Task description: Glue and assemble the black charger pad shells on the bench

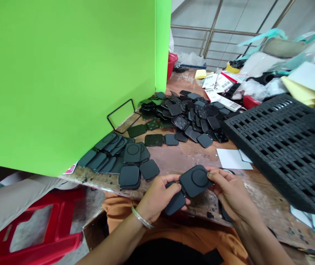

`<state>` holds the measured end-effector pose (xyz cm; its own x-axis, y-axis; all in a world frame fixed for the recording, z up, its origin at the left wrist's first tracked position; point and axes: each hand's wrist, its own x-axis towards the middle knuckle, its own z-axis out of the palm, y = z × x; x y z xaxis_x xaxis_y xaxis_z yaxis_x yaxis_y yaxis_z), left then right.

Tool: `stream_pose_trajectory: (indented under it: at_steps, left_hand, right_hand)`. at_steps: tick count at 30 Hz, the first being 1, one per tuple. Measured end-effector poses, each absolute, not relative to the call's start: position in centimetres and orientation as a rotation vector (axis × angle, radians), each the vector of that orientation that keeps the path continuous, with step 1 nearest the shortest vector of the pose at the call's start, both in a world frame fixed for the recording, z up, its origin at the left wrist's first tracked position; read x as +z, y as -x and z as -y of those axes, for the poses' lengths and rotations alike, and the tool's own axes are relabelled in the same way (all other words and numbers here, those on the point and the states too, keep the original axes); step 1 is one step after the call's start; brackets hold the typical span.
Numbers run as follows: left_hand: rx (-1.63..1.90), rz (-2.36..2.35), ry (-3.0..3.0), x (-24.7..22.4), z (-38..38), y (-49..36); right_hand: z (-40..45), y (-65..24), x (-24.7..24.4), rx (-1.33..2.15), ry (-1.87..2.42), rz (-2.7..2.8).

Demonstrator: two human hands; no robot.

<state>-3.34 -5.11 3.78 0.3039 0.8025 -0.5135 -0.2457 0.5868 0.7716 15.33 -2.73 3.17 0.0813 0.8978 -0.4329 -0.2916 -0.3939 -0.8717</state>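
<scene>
Between my two hands is a dark grey folding charging pad (195, 181), unfolded into two hinged square panels, one with a ring on its face. My left hand (164, 191) grips the smaller panel, thumb on top and fingers underneath. On the other side, my right hand (225, 184) pinches the outer edge of the ringed panel. Left of my hands lie stacked pads (132, 152) of the same kind, overlapping in rows near the table's front edge. A large loose heap of similar pads (190, 114) spreads across the table beyond.
A bright green board (71, 73) rises on the left. At right stands a black slotted foam tray (281, 147); white paper sheets (230, 159) lie beside it. A thin black frame (123, 116) leans by the board. Labels and bags clutter the back right. A red stool (55, 221) is below left.
</scene>
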Motion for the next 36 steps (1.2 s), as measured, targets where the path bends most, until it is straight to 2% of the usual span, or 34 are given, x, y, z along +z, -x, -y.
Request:
stream_pose_trajectory:
  at_steps: [36]
  left_hand:
    - [0.785, -1.069, -0.624, 3.56, 5.16, 2.91]
  right_hand:
    - [2.82, -15.08, 3.14, 1.428, 1.368, 0.684]
